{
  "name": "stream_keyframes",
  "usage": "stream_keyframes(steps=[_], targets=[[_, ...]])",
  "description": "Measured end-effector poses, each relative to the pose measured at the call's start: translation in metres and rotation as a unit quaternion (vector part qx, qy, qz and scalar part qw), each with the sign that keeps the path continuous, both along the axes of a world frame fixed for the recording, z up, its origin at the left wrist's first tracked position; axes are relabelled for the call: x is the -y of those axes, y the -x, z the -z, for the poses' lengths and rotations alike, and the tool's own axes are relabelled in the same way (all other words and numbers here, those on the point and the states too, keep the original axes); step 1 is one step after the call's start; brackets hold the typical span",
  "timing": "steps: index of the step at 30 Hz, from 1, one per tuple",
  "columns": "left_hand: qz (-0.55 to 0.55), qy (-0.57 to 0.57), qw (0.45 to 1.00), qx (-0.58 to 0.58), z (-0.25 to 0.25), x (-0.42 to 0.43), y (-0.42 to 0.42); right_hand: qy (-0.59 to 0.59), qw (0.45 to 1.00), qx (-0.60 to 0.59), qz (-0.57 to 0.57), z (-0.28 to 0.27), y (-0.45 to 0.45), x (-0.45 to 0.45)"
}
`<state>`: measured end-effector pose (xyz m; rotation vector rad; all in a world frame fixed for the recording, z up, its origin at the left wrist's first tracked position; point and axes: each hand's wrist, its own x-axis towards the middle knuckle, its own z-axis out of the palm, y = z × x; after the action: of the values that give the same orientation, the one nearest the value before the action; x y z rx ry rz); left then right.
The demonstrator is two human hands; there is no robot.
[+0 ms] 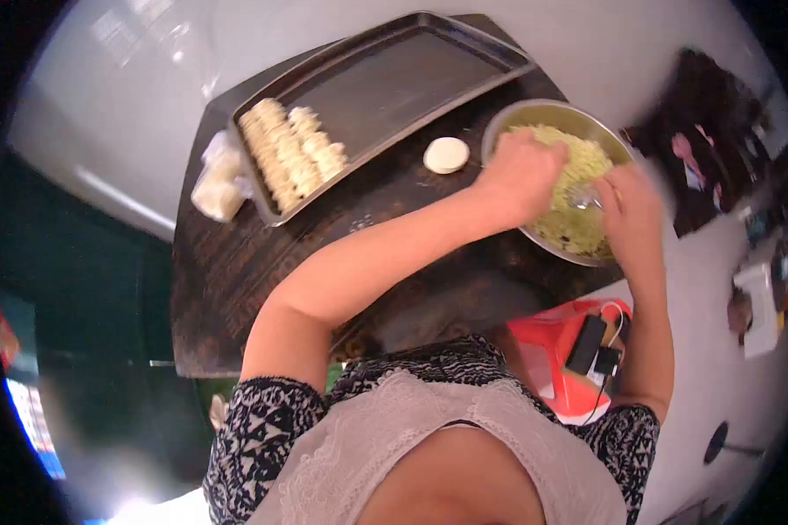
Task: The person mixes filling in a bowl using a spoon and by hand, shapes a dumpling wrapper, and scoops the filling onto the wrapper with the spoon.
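Observation:
A metal bowl (578, 114) at the right of the table holds a yellow-green chopped filling (578, 153). Over its left side, my left hand (525, 179) is closed with the fingers curled; whatever it holds is hidden from me. My right hand (632, 214) grips a metal spoon (587, 198), whose shiny end is down at the filling. Just left of the bowl lies a small stack of round white dough wrappers (446, 155). Behind my left forearm, a dark baking tray (394, 79) carries rows of pale filled dumplings (280, 157) at its left end.
A clear plastic bag with pale dough-like contents (219, 185) stands left of the tray on the dark wooden table (236, 289). Below the table's right edge is a red plastic stool (543, 337) with a black device and cables on it.

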<state>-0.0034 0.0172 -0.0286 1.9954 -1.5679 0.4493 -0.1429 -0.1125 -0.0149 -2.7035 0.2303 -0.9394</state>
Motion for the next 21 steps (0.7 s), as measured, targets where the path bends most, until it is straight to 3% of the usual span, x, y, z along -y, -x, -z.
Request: stream_keyframes(steps=[1, 6, 9, 12, 14, 21], targets=[[-0.004, -0.051, 0.998, -0.031, 0.002, 0.000, 0.003, -0.013, 1.000, -0.001, 0.003, -0.001, 0.002, -0.001], [-0.006, -0.037, 0.999, -0.019, 0.017, -0.003, 0.009, -0.025, 1.000, -0.016, 0.001, -0.006, 0.006, -0.007], [0.007, -0.012, 0.997, -0.076, 0.019, -0.005, 0.010, 0.083, 0.995, -0.058, 0.026, -0.007, 0.008, -0.002], [0.011, 0.003, 1.000, -0.005, 0.023, -0.006, 0.011, 0.141, 0.987, -0.070, 0.023, 0.004, 0.007, 0.011], [0.000, -0.007, 1.000, 0.011, 0.024, -0.011, 0.015, 0.198, 0.967, -0.160, 0.027, 0.004, 0.009, 0.009], [0.047, 0.095, 0.992, -0.066, 0.011, -0.050, 0.012, 0.172, 0.982, -0.066, 0.046, -0.016, -0.003, -0.015]])
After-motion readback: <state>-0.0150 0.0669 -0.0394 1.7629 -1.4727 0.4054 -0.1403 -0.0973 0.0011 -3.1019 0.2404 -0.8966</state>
